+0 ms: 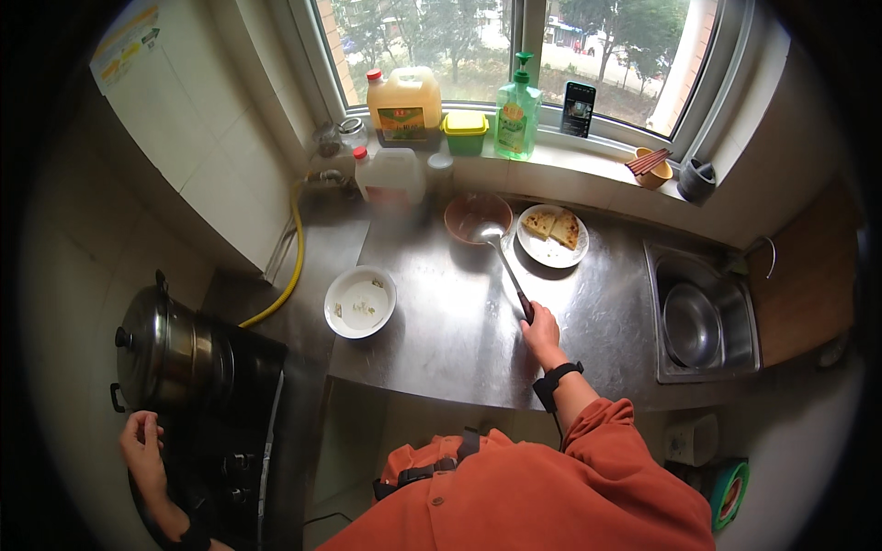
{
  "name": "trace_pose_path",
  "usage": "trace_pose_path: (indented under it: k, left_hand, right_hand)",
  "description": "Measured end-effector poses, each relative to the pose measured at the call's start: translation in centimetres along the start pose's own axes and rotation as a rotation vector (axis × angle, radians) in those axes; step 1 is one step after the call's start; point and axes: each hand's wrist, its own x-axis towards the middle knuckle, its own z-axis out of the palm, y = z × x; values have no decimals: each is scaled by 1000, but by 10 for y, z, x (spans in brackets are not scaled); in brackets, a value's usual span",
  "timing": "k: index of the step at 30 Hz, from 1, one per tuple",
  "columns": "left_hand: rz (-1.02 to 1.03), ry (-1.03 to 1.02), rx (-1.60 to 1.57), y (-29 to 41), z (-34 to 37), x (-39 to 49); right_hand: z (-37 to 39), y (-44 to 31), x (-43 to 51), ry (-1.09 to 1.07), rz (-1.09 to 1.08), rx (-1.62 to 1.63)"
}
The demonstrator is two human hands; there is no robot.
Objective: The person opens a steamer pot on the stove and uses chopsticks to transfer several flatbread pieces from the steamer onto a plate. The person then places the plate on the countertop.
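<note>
My right hand grips the dark handle of a metal ladle, whose bowl lies at the near rim of a reddish-brown bowl on the steel counter. Right of that bowl stands a white plate with pieces of browned flatbread. A white bowl with a few bits of food in it sits on the counter's left part. Over the stove my left hand is raised with curled fingers, close to the lower side handle of a lidded steel pot; whether it touches the handle I cannot tell.
At the right is a steel sink with a metal basin inside. Plastic jugs, a green pump bottle, a yellow-lidded box and a phone line the window side. A yellow hose runs behind the black gas stove.
</note>
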Motion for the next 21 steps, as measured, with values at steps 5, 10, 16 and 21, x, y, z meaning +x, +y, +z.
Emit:
trace_pose_path:
  k: [5, 10, 16, 21]
  left_hand:
    - [-5, -4, 9, 13, 13, -15]
    - [-24, -66, 9, 29, 34, -32]
    - [-80, -157, -80, 58, 93, -62]
    - [-178, -346, -257, 70, 159, -88]
  right_hand:
    - [5, 8, 14, -20, -19, 55]
    - [16, 15, 25, -35, -10, 151]
    - [-5, 40, 60, 66, 85, 434]
    - [-90, 73, 123, 45, 199, 887]
